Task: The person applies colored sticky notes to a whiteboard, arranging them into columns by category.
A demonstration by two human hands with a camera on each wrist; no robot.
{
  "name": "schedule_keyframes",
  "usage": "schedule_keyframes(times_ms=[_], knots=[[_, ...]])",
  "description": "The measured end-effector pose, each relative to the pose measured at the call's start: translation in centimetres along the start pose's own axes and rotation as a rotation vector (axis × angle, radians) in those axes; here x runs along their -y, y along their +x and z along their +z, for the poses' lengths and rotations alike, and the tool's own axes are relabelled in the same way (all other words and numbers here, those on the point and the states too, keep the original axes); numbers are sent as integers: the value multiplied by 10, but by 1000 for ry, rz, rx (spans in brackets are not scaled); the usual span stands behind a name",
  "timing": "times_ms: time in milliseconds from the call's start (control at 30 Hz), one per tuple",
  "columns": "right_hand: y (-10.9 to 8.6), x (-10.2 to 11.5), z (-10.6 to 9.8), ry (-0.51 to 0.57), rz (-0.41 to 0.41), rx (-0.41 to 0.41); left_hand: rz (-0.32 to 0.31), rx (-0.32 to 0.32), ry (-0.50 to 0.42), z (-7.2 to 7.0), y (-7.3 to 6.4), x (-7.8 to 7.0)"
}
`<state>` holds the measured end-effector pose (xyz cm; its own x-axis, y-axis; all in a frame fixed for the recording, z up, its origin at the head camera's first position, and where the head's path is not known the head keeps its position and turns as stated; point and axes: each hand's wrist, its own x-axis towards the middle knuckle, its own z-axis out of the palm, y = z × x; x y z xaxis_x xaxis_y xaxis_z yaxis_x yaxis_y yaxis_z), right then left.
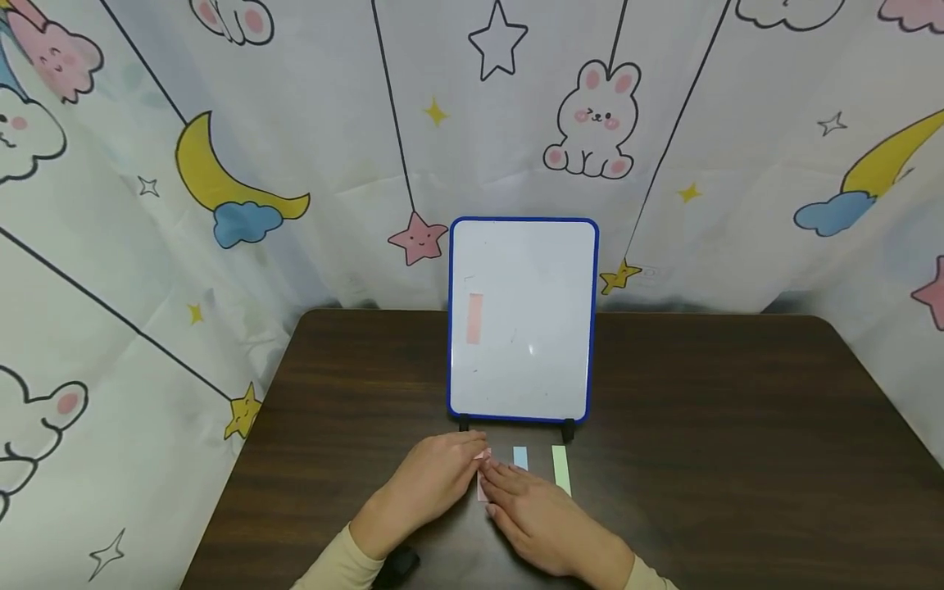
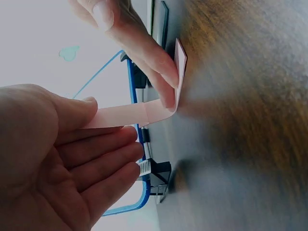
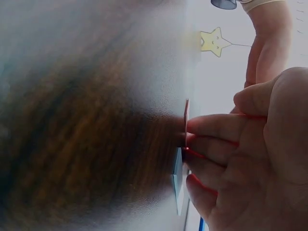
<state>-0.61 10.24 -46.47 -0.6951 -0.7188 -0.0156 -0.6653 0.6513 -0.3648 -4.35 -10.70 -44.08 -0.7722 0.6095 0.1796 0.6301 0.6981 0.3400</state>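
In the left wrist view, my left hand (image 2: 53, 154) pinches one end of a pink paper strip (image 2: 118, 116), like a sticky note, between thumb and forefinger. The raised end curves up off the tabletop, and a line crosses it partway along. My right hand (image 1: 542, 512) rests straight fingertips on the strip's lower part, against the dark table. Both hands hide much of it in the head view. Beside it lie a light blue strip (image 1: 520, 457), partly under my right hand, and a light green strip (image 1: 562, 469) further right.
A blue-framed whiteboard (image 1: 527, 352) stands on black feet (image 1: 568, 430) just beyond my hands, with another pink strip (image 1: 474, 318) on its left part. A dark object (image 1: 398, 565) lies by my left wrist. A printed curtain (image 1: 339, 106) hangs behind the brown table (image 1: 701, 426).
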Motion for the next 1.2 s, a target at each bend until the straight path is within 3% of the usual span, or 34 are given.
schedule_keyframes(times_ms=[433, 833, 1200], knots=[[0, 1, -2, 20, 7, 21, 26, -29, -1, -3, -1, 1], [-1, 1, 0, -5, -7, -11, 18, -35, -6, -7, -2, 1], [0, 2, -3, 17, 26, 26, 18, -107, 21, -9, -2, 4]])
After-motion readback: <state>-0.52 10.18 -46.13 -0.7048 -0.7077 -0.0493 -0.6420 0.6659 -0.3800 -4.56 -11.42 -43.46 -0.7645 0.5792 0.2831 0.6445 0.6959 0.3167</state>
